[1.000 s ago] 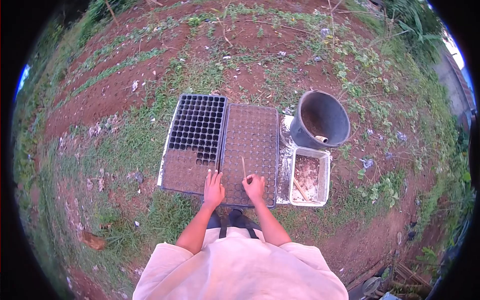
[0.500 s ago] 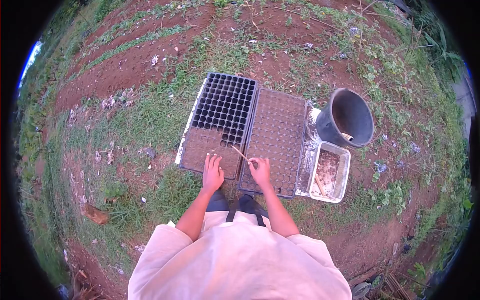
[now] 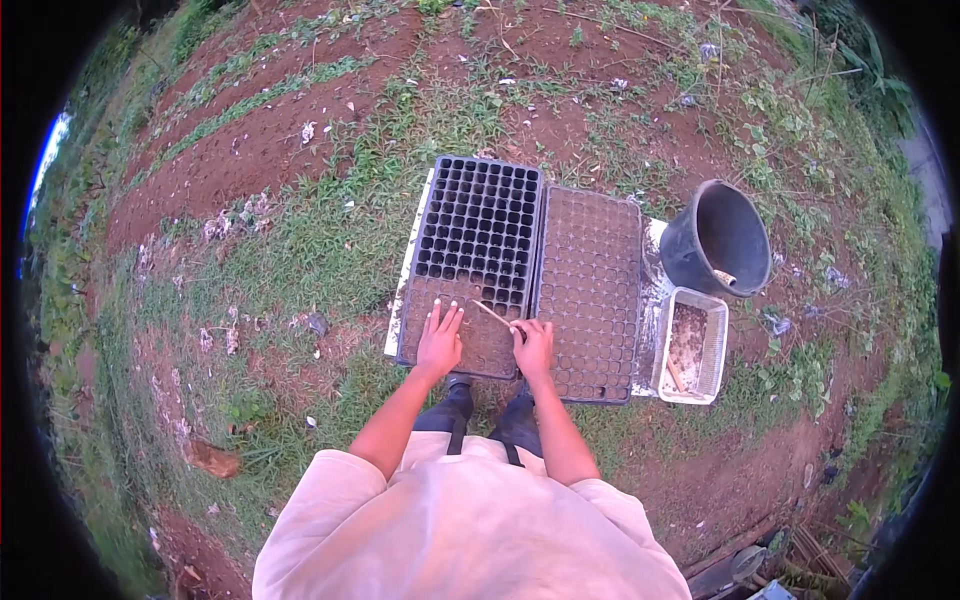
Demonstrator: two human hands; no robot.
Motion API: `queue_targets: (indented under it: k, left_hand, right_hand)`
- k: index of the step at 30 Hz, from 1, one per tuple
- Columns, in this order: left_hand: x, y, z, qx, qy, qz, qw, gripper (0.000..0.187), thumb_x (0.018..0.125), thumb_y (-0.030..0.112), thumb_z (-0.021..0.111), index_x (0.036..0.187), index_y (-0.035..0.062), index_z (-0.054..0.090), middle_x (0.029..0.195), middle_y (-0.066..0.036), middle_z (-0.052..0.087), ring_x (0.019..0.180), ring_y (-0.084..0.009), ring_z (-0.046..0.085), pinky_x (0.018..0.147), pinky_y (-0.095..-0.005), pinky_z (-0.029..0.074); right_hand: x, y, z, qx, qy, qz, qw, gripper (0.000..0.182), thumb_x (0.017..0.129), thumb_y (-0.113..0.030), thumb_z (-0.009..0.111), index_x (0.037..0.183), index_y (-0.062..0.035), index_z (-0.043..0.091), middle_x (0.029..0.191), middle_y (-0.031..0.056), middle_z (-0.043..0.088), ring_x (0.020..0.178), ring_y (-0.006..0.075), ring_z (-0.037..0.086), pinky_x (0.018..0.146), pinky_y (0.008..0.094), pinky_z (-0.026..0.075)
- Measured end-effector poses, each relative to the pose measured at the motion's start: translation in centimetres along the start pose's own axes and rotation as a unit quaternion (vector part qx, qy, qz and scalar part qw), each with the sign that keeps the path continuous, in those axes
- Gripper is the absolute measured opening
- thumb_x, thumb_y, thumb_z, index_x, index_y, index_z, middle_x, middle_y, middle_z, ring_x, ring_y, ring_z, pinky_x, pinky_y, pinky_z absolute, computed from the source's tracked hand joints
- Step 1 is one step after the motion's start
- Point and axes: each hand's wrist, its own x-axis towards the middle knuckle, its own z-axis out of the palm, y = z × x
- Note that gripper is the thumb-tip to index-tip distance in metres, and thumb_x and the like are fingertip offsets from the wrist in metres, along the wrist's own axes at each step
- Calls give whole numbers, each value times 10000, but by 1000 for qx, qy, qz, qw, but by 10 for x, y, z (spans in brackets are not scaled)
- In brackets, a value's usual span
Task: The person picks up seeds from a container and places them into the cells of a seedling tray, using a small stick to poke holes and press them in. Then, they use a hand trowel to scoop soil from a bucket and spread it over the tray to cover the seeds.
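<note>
My left hand point(image 3: 440, 343) lies on the soil-filled near part of the left seedling tray point(image 3: 478, 222), fingers stretched out and a little apart. Dark, hollow cells fill the far part of that tray. A thin wooden stick point(image 3: 494, 316) is pinched in my right hand point(image 3: 534, 350), close to the tray's right edge. The stick slants to the left, its tip over the soil near my left fingertips. Beside it on the right, a second seedling tray point(image 3: 590, 290) is filled with brown soil across its cells.
A white board point(image 3: 651, 275) lies beneath the trays. On the right are a dark bucket point(image 3: 690, 250), tilted, with a light object inside, and a white plastic basket point(image 3: 717, 350) holding soil bits and a stick. Grass point(image 3: 330, 260) and reddish soil surround them.
The view has shifted, so the trays, bucket and basket appear farther right. Relative to the left tray, both hands and the stick have moved slightly left.
</note>
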Motion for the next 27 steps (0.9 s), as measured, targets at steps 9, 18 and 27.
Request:
queue_targets:
  k: [9,18,27]
  left_hand:
    - [19,-20,-4,15,-34,72,997,558,891,162,463,1433,86,359,1528,-77,294,1441,-376,137,1167,-491,193]
    - [23,-23,-7,37,-51,98,993,583,863,147,495,1421,45,357,1497,-113,327,1437,-362,154,1173,-472,187]
    - [28,-23,-10,40,-22,114,992,647,827,117,535,1436,46,327,1506,-105,306,1434,-358,160,1168,-467,204]
  right_hand:
    - [-1,-10,19,-19,60,-6,998,95,805,-115,696,896,-100,722,900,63,658,925,292,517,871,380,428]
    - [-1,-15,26,-34,87,10,996,102,807,-97,696,907,-102,715,875,59,647,905,295,510,859,385,428]
    - [-8,-19,33,5,100,3,995,109,820,-84,684,926,-82,708,902,72,652,913,291,522,863,378,431]
